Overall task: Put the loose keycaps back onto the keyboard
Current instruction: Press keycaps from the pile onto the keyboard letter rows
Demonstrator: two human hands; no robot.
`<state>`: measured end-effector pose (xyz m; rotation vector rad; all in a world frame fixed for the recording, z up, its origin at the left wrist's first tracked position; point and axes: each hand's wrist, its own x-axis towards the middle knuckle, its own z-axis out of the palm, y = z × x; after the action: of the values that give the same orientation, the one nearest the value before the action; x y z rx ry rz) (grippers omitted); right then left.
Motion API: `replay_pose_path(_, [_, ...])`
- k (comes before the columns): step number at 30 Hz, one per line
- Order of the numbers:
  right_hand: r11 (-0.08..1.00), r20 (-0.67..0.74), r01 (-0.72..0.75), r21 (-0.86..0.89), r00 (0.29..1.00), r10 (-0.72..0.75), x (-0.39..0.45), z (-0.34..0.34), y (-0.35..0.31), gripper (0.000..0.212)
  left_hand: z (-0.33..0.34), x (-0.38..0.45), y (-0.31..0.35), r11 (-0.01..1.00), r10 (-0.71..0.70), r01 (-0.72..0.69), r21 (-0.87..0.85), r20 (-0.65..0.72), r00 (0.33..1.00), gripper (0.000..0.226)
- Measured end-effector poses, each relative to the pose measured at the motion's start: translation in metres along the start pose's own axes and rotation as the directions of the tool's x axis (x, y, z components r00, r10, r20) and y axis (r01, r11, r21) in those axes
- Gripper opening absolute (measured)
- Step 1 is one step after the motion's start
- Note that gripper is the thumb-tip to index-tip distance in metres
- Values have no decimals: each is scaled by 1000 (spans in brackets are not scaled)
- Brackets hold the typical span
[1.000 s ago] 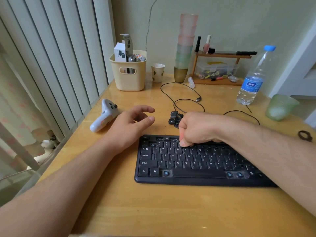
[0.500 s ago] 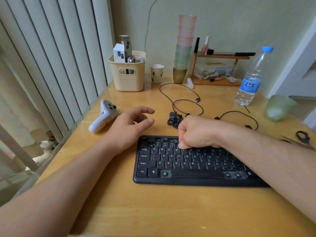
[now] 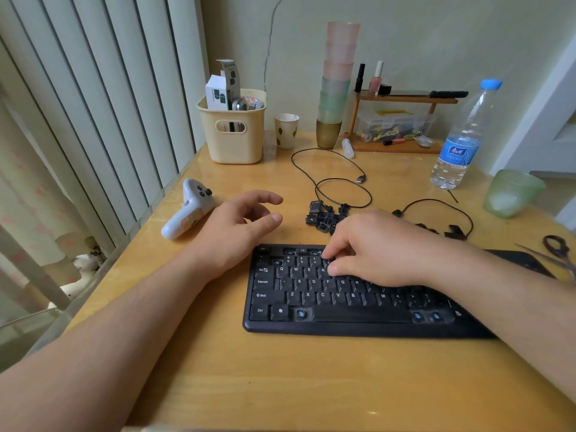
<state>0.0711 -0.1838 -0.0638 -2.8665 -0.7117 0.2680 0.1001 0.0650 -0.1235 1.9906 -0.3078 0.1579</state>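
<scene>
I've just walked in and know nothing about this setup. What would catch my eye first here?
Probably the black keyboard at the desk's centre, with a few bare sockets showing blue, and the right hand resting on its upper rows, fingers curled over the number keys. Just behind lies a small heap of loose keycaps, while the left hand rests on the desk beside a white controller.

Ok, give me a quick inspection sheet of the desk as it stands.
Surface: wooden desk, glossy.
Job's things: black keyboard with several bare switches; loose keycaps piled behind it.
Clutter: white controller, beige basket, paper cup, stacked cups, water bottle, scissors.
Hands: left hand resting open beside the keyboard; right hand, fingers on the number row.
Cables: black cable looped loose.
Surroundings: vertical blinds to the left.
</scene>
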Motion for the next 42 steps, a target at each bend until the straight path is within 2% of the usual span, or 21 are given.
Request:
replay_pose_path(6, [990,-8,-83,111,996,84,9,-2,-3,3,-1,-2,3,1000,2,-2,4,7,1000,23])
replay_pose_path(12, [999,-8,-48,0,999,48,8,0,-7,8,-2,-1,3,1000,6,-6,2,13,1000,25])
replay_pose_path(19, [980,-51,-119,160,990,128,20,2,5,14,-2,0,2,1000,3,-3,3,15,1000,27])
replay_pose_path(23, [984,-103,-62,170,991,80,14,2,6,14,-2,0,2,1000,1,-1,1,11,1000,26])
replay_pose_path(26, [981,-83,-8,193,996,24,6,-2,8,10,-2,0,1,1000,2,-2,-2,12,1000,26])
replay_pose_path(32, [997,-38,24,67,999,-21,6,3,6,20,-2,0,1,1000,7,-7,6,18,1000,27])
replay_pose_path(38, [999,-73,-11,40,997,14,9,1,10,14,-2,0,0,1000,16,-16,7,19,1000,28])
replay_pose_path(40, [999,-65,18,-39,998,-21,9,1,10,16,-2,0,0,1000,14,-14,10,20,1000,28])
replay_pose_path(42, [978,-29,89,-189,995,-96,8,1,10,21,-3,0,1,1000,12,-13,17,24,1000,29])
